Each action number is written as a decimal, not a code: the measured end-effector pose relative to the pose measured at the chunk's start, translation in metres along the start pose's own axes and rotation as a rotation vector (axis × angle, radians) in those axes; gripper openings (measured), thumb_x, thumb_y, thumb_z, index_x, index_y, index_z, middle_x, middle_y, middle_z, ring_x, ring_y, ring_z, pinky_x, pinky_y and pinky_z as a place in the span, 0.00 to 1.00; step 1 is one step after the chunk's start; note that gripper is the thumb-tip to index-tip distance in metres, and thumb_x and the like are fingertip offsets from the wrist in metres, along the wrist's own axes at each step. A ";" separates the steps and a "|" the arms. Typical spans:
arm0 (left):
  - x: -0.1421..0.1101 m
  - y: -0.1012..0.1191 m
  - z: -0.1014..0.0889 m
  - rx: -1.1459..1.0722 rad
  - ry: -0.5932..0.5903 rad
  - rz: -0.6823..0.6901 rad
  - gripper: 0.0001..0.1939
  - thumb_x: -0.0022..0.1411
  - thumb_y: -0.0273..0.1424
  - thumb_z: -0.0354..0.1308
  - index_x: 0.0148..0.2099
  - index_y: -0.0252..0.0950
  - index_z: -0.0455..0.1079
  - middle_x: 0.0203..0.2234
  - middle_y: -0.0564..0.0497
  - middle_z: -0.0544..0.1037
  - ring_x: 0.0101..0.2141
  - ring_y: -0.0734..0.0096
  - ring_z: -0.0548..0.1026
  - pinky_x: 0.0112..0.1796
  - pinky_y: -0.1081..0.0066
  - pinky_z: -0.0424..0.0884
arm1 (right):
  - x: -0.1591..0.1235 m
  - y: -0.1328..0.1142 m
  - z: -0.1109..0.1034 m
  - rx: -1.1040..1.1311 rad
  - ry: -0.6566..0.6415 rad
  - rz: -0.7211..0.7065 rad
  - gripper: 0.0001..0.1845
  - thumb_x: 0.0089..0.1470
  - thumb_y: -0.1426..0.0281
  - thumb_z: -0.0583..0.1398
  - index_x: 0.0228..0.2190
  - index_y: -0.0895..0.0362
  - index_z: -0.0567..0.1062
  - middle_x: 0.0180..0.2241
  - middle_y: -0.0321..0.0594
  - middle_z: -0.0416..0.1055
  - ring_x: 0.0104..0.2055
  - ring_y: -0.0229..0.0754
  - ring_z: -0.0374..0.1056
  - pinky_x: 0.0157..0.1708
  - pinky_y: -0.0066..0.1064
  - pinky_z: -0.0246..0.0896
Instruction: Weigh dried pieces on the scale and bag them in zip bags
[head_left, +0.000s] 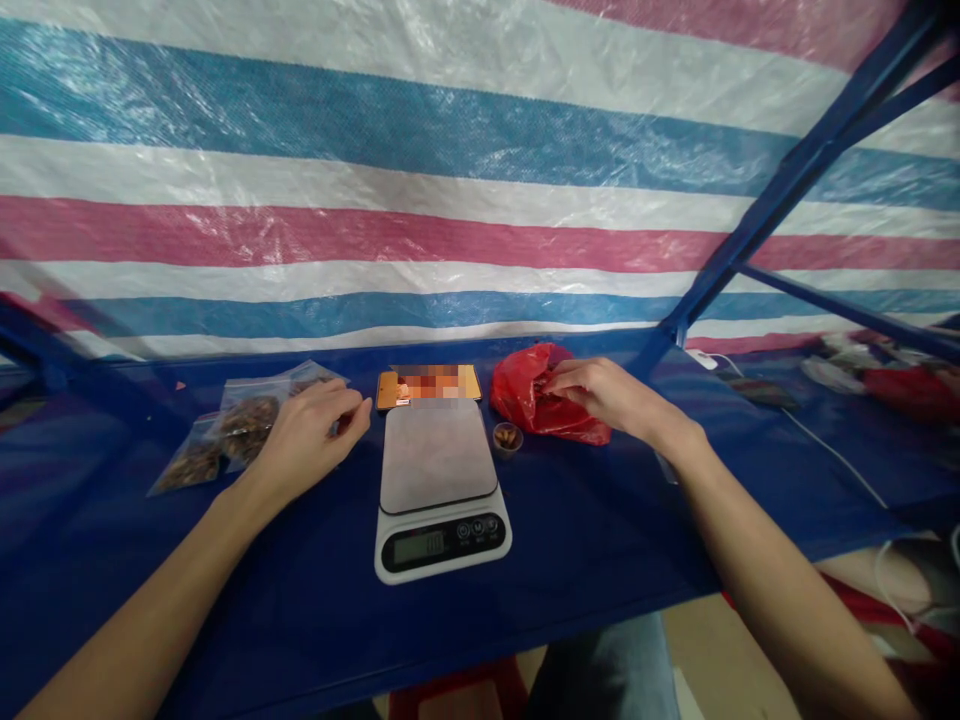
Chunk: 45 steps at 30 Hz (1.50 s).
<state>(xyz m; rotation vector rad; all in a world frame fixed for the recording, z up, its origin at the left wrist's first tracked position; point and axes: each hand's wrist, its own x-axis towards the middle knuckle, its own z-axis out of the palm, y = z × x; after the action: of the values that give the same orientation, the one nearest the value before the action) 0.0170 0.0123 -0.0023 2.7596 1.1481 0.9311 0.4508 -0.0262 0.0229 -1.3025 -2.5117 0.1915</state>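
My right hand (592, 388) reaches into the mouth of a crumpled red plastic bag (517, 375). Its fingers are drawn together over small brown pieces inside; what they hold is hidden. My left hand (319, 425) rests loosely curled at the left, beside clear zip bags (251, 425) of brown dried pieces, with nothing visible in its fingers. Between the hands lies a white digital kitchen scale (439, 460), its pan bare and its display (420, 545) lit faintly. A small round cup (508, 438) holding several brown pieces stands between scale and red bag.
Behind the scale lies a phone (388, 390) with a blurred screen. All this sits on a blue shelf (322, 600) backed by a striped plastic sheet (375, 240). A blue metal post (757, 220) slants up at right; a white cable (840, 460) and more bags lie beyond.
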 end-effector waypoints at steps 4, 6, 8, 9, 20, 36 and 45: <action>0.001 0.002 -0.004 -0.023 -0.006 -0.025 0.21 0.74 0.35 0.50 0.26 0.39 0.59 0.22 0.53 0.65 0.26 0.69 0.65 0.32 0.65 0.60 | -0.004 -0.015 -0.009 0.022 0.046 0.045 0.19 0.62 0.80 0.58 0.44 0.53 0.86 0.47 0.44 0.84 0.50 0.52 0.80 0.51 0.40 0.72; 0.002 0.003 -0.005 -0.031 -0.003 -0.044 0.21 0.73 0.36 0.49 0.25 0.39 0.58 0.22 0.53 0.65 0.26 0.69 0.65 0.32 0.65 0.59 | -0.014 -0.043 -0.012 0.006 0.170 0.115 0.17 0.64 0.77 0.58 0.45 0.52 0.85 0.48 0.45 0.83 0.51 0.54 0.79 0.54 0.44 0.72; 0.002 0.002 -0.006 -0.037 -0.004 -0.059 0.21 0.73 0.36 0.49 0.25 0.39 0.58 0.22 0.52 0.65 0.26 0.69 0.65 0.32 0.65 0.59 | -0.029 -0.082 -0.008 0.066 0.322 0.141 0.17 0.67 0.74 0.56 0.46 0.50 0.83 0.48 0.44 0.83 0.50 0.53 0.79 0.53 0.45 0.73; 0.002 0.002 -0.006 -0.039 -0.005 -0.064 0.21 0.73 0.36 0.49 0.25 0.39 0.58 0.22 0.52 0.65 0.26 0.68 0.65 0.32 0.66 0.59 | -0.038 -0.102 -0.003 0.117 0.372 0.105 0.17 0.68 0.75 0.55 0.44 0.49 0.82 0.46 0.42 0.83 0.48 0.52 0.79 0.51 0.44 0.74; 0.003 0.002 0.000 -0.051 -0.039 -0.062 0.20 0.71 0.36 0.49 0.25 0.39 0.56 0.22 0.52 0.64 0.26 0.69 0.65 0.33 0.65 0.58 | -0.086 -0.157 0.061 -0.045 0.011 -0.112 0.15 0.65 0.79 0.54 0.31 0.53 0.74 0.67 0.34 0.71 0.62 0.53 0.68 0.58 0.53 0.68; 0.002 0.000 0.002 -0.057 -0.053 -0.095 0.20 0.72 0.36 0.49 0.25 0.39 0.55 0.22 0.52 0.64 0.26 0.68 0.65 0.32 0.66 0.58 | -0.085 -0.168 0.070 -0.161 0.004 -0.136 0.12 0.61 0.80 0.56 0.31 0.54 0.75 0.69 0.39 0.67 0.54 0.52 0.70 0.52 0.49 0.68; 0.003 0.000 0.003 -0.055 -0.052 -0.093 0.21 0.72 0.37 0.50 0.25 0.39 0.56 0.21 0.52 0.65 0.26 0.68 0.66 0.32 0.66 0.59 | -0.078 -0.170 0.062 -0.034 0.000 -0.123 0.11 0.55 0.82 0.58 0.30 0.55 0.76 0.63 0.40 0.75 0.51 0.52 0.74 0.54 0.51 0.68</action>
<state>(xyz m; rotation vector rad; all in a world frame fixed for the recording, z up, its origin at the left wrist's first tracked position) 0.0207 0.0147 -0.0030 2.6461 1.2123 0.8624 0.3414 -0.1870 -0.0084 -1.1557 -2.5954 0.1217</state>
